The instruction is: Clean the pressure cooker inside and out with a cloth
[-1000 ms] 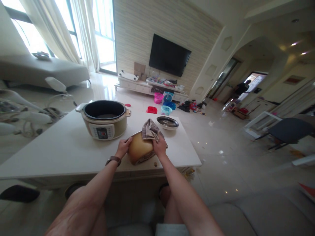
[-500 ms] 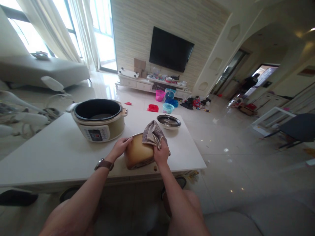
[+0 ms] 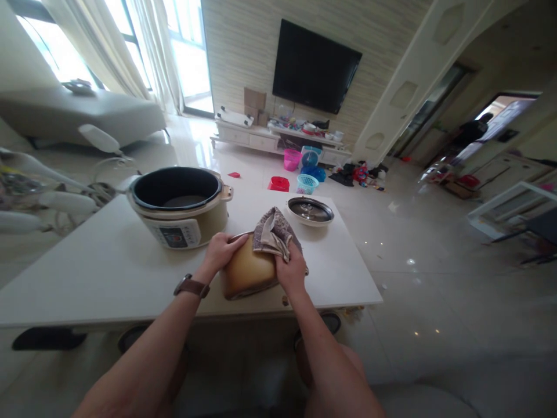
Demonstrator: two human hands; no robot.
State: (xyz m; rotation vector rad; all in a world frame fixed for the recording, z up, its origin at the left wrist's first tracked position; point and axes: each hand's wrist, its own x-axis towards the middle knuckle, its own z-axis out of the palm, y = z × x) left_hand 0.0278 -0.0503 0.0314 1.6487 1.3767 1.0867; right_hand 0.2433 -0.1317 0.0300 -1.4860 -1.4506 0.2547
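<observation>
My left hand (image 3: 221, 255), with a brown watch strap at its wrist, grips the rim of a golden-brown cooker inner pot (image 3: 250, 270). The pot is tilted on its side at the table's near edge. A patterned grey-brown cloth (image 3: 274, 232) drapes over the pot's rim. My right hand (image 3: 292, 268) is closed on this cloth, pressing it to the pot's right side; some fingers are hidden. An electric cooker (image 3: 202, 223) with a dark, lidless interior stands left of the pot. Behind and to the right lies a round lid (image 3: 310, 212) with a clear knob.
The white table (image 3: 108, 273) carries these things. On the tiled floor beyond sit a pink bucket (image 3: 292, 159), a red basin (image 3: 279, 184) and a light-blue basket (image 3: 307, 184). A person (image 3: 472, 132) is near the far doorway. White curved equipment (image 3: 65, 203) stands at left.
The camera view has turned, so the room has shifted right in the picture. Both hands keep their hold on the pot and the cloth, with only a slight shift of the left hand along the rim.
</observation>
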